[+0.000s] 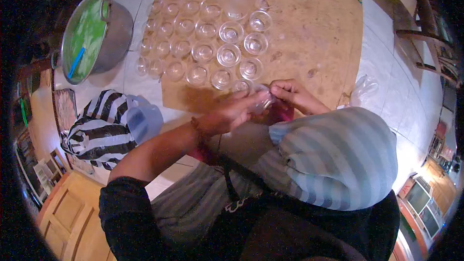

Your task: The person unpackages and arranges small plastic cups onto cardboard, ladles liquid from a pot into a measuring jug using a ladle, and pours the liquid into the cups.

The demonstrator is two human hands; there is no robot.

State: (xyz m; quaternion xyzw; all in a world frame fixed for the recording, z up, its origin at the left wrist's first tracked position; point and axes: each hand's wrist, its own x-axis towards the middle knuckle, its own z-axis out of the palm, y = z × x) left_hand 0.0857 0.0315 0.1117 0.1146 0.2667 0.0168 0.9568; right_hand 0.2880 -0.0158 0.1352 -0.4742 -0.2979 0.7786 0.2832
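Note:
My left hand [239, 110] is closed around a clear plastic cup [261, 97], in front of my lap. Opposite it, my right hand [296, 94] has its thumb and fingers pinched together at the cup's edge. Whether this is one cup or a nested stack I cannot tell, as my fingers cover much of it. Just beyond my hands, several rows of clear plastic cups [228, 55] stand upright on a brown board [314, 34]. Below my right fingers a dark red thing [282, 113] shows in part; its kind is unclear.
At the left stands a large metal pot [118, 31] of green liquid [89, 34], a blue-handled utensil [76, 63] leaning in it. Nearer are a black-and-white striped bag [104, 130] and a bluish container [145, 118]. A clear plastic bag [365, 91] lies to the right.

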